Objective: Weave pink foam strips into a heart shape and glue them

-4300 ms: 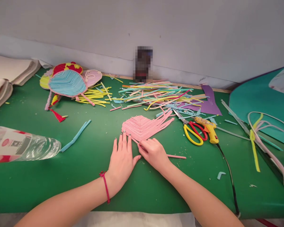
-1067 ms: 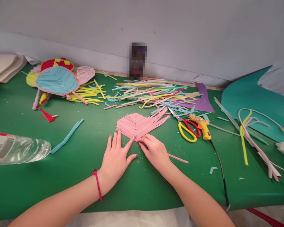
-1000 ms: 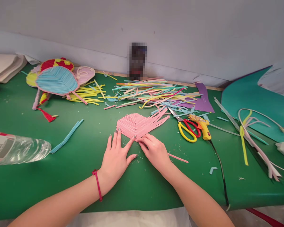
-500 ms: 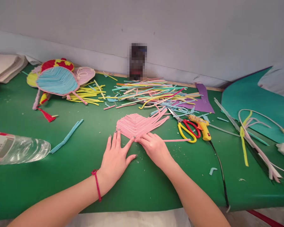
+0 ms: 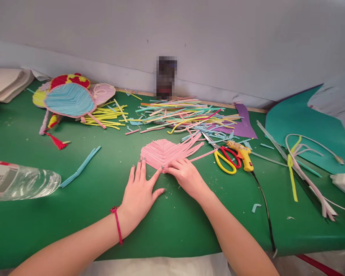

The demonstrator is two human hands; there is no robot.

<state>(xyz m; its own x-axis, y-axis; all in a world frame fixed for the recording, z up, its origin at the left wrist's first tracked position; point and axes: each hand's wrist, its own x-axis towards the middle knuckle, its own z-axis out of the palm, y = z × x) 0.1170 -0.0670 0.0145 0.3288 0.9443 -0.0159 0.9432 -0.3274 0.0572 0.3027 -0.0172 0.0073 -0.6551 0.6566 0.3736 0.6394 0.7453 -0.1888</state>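
Note:
A pink leaf-shaped piece of pipe cleaners (image 5: 161, 151) lies flat on the green table, its ribs meeting at a centre line and loose ends fanning out to the right. My left hand (image 5: 139, 197) is spread open, its fingertips resting on the piece's lower left edge. At the lower tip, my right hand (image 5: 186, 178) is closed in a pinch on a pink pipe cleaner (image 5: 204, 155), whose free end sticks out past the knuckles toward the scissors. The pinching fingertips are partly hidden.
Scissors (image 5: 227, 161) and a yellow glue gun (image 5: 243, 153) lie to the right. Behind is a pile of coloured pipe cleaners (image 5: 178, 115). Finished fans (image 5: 70, 100) sit back left; a water bottle (image 5: 25, 181) lies at left. Teal sheet (image 5: 307, 122) stands at right.
The free end of the pink pipe cleaner has swung upward, away from me. My right fingers have shifted slightly at the lower tip; my left hand stays in place.

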